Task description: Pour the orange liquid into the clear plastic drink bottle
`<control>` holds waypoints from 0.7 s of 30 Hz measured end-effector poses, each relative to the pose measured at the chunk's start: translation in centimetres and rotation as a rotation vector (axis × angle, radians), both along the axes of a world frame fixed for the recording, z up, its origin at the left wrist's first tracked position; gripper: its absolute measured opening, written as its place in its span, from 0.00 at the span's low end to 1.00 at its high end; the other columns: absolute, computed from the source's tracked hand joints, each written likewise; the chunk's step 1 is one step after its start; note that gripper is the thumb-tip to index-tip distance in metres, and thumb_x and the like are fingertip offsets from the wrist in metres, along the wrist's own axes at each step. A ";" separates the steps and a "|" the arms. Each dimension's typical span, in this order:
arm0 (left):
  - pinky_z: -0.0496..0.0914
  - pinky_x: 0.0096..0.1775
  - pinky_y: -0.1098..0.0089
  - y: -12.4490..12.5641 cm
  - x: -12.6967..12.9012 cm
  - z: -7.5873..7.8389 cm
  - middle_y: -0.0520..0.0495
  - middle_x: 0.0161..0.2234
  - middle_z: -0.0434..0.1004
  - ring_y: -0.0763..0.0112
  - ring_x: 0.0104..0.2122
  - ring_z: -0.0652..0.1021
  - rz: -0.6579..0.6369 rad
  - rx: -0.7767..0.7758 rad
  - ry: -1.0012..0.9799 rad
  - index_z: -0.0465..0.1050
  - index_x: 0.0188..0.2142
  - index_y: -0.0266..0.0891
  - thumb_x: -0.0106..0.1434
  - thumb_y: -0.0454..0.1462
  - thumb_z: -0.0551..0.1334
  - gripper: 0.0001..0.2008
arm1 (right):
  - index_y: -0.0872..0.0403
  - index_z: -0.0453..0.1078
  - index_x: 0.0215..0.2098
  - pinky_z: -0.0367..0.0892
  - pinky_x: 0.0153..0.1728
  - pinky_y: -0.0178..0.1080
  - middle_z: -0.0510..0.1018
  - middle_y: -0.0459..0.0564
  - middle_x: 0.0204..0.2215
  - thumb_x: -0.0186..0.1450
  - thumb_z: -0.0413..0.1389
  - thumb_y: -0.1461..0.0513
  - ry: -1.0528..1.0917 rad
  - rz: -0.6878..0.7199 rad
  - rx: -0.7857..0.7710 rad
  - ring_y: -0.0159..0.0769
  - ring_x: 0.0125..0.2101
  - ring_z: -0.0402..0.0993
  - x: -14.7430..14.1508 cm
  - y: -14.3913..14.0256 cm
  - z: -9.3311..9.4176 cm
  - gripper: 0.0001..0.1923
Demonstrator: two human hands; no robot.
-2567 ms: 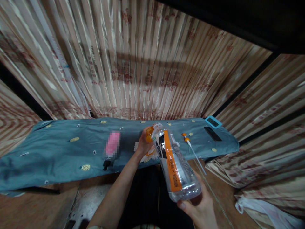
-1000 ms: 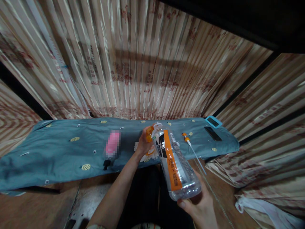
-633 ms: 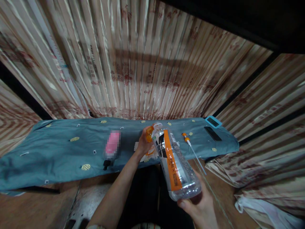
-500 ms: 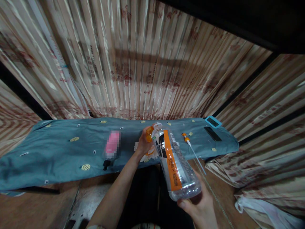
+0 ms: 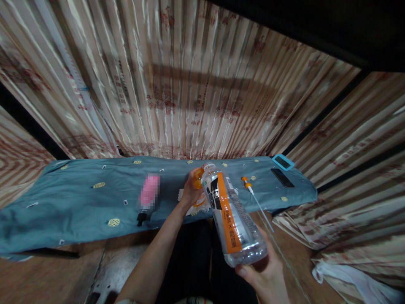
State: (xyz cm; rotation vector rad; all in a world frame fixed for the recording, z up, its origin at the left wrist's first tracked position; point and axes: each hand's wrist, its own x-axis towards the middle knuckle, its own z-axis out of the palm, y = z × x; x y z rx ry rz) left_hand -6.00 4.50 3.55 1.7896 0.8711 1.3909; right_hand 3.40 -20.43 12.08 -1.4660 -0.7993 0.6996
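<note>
A large clear plastic drink bottle, with a silver and orange label, slants across the middle with its mouth up and to the left. My right hand is closed around its base. My left hand is wrapped around a small orange see-through bottle, mostly hidden by my fingers. The clear bottle's mouth meets the orange bottle's near side; whether they touch I cannot tell. Under them lies a white and orange wrapper. An orange pump top with a long pale tube rests to the right, the tube overhanging the edge.
A narrow table under a blue-green patterned cloth spans the view. On its left is a pink blurred-out object with a black end. At the right lie a dark phone and a blue-framed device. Pleated curtains hang close behind.
</note>
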 end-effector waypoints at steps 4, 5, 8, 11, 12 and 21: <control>0.70 0.49 0.61 0.0 0.0 0.0 0.43 0.49 0.71 0.62 0.47 0.75 0.012 0.013 0.013 0.58 0.53 0.40 0.52 0.34 0.66 0.30 | 0.52 0.65 0.53 0.72 0.42 0.35 0.82 0.51 0.43 0.41 0.71 0.49 -0.004 -0.003 -0.020 0.44 0.42 0.80 0.0 0.0 -0.1 0.45; 0.70 0.48 0.61 0.1 0.0 0.0 0.43 0.49 0.72 0.62 0.46 0.76 0.009 0.015 0.014 0.58 0.53 0.40 0.52 0.34 0.66 0.29 | 0.52 0.64 0.53 0.73 0.42 0.36 0.82 0.51 0.42 0.41 0.71 0.49 -0.001 0.008 -0.018 0.44 0.42 0.80 0.1 0.0 -0.1 0.45; 0.70 0.48 0.62 0.0 0.0 0.0 0.44 0.48 0.72 0.64 0.46 0.76 -0.008 0.018 0.005 0.58 0.53 0.41 0.53 0.34 0.66 0.29 | 0.52 0.64 0.53 0.74 0.41 0.36 0.82 0.52 0.43 0.41 0.71 0.49 0.016 0.023 0.008 0.45 0.42 0.80 0.1 0.0 -0.3 0.44; 0.71 0.48 0.62 0.0 -0.1 0.2 0.44 0.48 0.72 0.64 0.45 0.76 -0.016 0.012 -0.003 0.58 0.53 0.41 0.53 0.34 0.66 0.29 | 0.51 0.65 0.52 0.73 0.42 0.35 0.82 0.51 0.44 0.41 0.71 0.50 0.018 0.010 0.022 0.44 0.43 0.79 0.1 0.0 -0.3 0.43; 0.71 0.48 0.62 -0.1 -0.1 0.2 0.44 0.48 0.72 0.64 0.45 0.76 -0.014 0.008 -0.001 0.58 0.53 0.40 0.53 0.34 0.66 0.29 | 0.51 0.66 0.52 0.73 0.42 0.35 0.82 0.51 0.44 0.41 0.71 0.51 0.017 0.009 0.027 0.44 0.43 0.79 0.1 0.0 -0.3 0.42; 0.71 0.47 0.61 -0.1 0.0 0.2 0.44 0.48 0.72 0.63 0.45 0.76 0.000 0.000 0.000 0.59 0.52 0.40 0.52 0.34 0.66 0.29 | 0.49 0.67 0.51 0.72 0.41 0.29 0.83 0.46 0.42 0.38 0.74 0.54 0.080 -0.012 0.049 0.37 0.41 0.80 0.0 0.0 -0.4 0.43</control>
